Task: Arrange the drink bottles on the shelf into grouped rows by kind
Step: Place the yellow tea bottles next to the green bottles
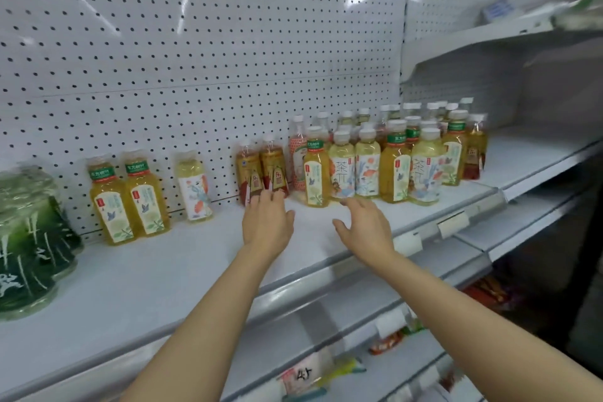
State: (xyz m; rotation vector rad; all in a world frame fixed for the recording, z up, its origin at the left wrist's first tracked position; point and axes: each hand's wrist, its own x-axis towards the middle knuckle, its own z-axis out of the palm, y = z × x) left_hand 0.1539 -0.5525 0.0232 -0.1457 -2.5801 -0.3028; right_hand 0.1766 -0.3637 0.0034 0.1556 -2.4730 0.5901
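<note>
Two amber bottles [262, 170] are standing at 12 o'clock on the shelf [163, 277], the left hand [268, 219] touching them, grip wide. The right hand [363, 227] is hovering at 3 o'clock, grip wide, before the mixed cluster [391, 157].

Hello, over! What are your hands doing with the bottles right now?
Both hands open, holding nothing. Left hand at the two brown bottles; right hand near mixed cluster. Nothing in the way.
</note>
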